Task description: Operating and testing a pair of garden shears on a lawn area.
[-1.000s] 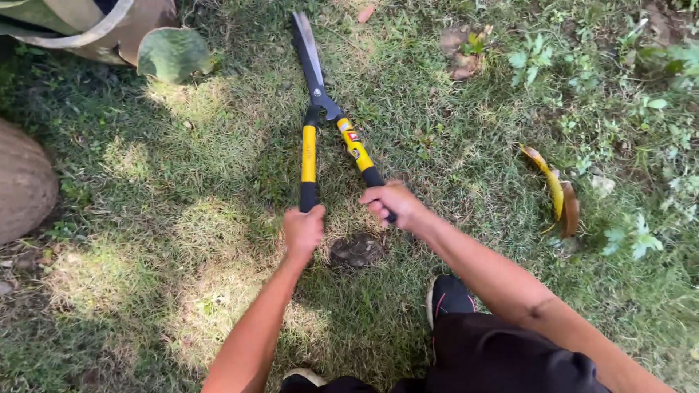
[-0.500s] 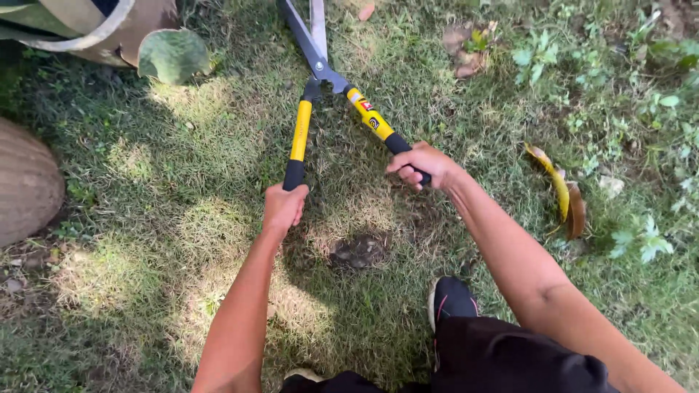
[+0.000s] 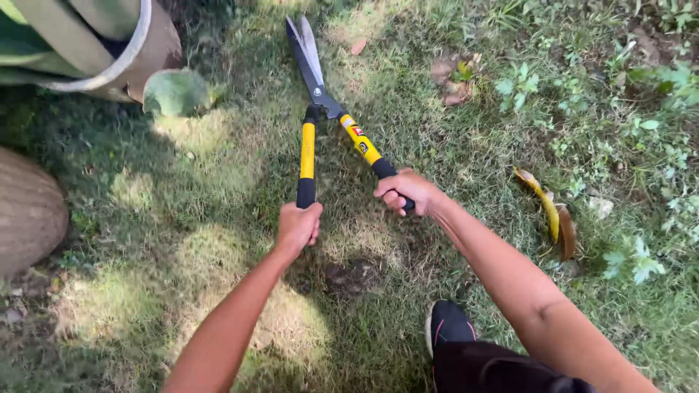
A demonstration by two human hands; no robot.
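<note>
Hedge shears [image 3: 320, 94]: handles drawn closer than half a second ago, blades nearly shut over grass [image 3: 218, 167]. Left hand [image 3: 298, 225], right hand [image 3: 404, 191]: each clenched round a black grip, mid-cut.

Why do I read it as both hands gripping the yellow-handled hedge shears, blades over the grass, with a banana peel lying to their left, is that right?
Not quite. Head view: the banana peel lies to the right. Left hand and right hand grip the shears.
</note>
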